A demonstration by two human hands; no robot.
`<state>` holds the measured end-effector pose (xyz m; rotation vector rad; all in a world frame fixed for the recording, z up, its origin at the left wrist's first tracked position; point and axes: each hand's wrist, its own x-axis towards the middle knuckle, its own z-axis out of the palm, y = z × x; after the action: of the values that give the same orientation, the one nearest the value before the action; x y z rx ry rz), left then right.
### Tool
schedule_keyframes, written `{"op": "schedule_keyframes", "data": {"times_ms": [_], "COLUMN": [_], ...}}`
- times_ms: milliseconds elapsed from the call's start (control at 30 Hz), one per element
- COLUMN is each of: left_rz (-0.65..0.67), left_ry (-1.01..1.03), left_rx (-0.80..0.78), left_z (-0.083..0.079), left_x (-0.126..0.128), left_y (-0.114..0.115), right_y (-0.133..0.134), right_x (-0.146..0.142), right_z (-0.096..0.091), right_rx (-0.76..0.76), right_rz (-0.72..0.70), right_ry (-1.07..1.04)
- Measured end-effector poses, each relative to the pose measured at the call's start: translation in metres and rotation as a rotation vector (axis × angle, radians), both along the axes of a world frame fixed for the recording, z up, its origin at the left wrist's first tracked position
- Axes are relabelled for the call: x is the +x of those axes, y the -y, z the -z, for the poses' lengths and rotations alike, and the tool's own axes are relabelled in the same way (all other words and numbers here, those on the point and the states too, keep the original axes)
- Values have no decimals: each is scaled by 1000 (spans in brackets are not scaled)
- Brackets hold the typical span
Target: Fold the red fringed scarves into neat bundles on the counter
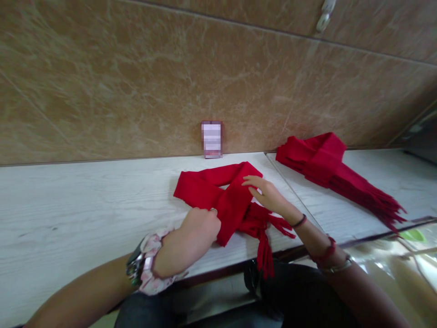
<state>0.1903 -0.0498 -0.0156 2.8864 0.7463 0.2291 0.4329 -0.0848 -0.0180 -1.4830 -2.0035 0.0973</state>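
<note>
A red fringed scarf [235,205] lies on the white wood-grain counter before me, its two ends crossed over to make a loop. My left hand [201,225] is curled on the near left edge of the crossing, closed on the cloth; its fingertips are hidden. Over the right side of the loop, my right hand [268,193] has its fingers stretched out and touching the fabric. The scarf's fringe hangs past the counter's front edge, below my right hand.
Another red scarf [317,164], also crossed into a loop, lies to the right, its fringe reaching the front edge. A phone [212,139] with a lit screen leans against the brown tiled wall [153,91]. A white fixture [326,16] hangs on the wall above.
</note>
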Motion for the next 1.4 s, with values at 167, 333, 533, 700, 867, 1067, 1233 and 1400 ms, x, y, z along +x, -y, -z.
{"op": "schedule_keyframes", "data": {"times_ms": [167, 333, 533, 700, 867, 1067, 1233, 1400], "left_rz": [100, 210, 152, 99, 16, 178, 89, 17], "left_ry": [-136, -199, -130, -110, 22, -108, -105, -4], "left_rx": [85, 22, -33, -33, 93, 18, -2, 54], "left_z": [-12, 12, 28, 22, 14, 19, 22, 26], "left_x": [21, 19, 4, 8, 6, 13, 15, 12], "left_y": [14, 9, 2, -3, -23, -34, -34, -36], "right_y": [-51, -85, -101, -104, -47, 47, 54, 64], "right_x": [14, 33, 46, 36, 10, -39, -16, 17], "right_z": [16, 26, 25, 23, -5, -3, -4, -21], "right_rx": [-26, -203, -136, -85, 52, -252, -366, -369], "right_rz": [414, 610, 586, 548, 393, 41, -11, 100], "right_ry": [101, -24, -43, -17, -22, 303, 532, 407]}}
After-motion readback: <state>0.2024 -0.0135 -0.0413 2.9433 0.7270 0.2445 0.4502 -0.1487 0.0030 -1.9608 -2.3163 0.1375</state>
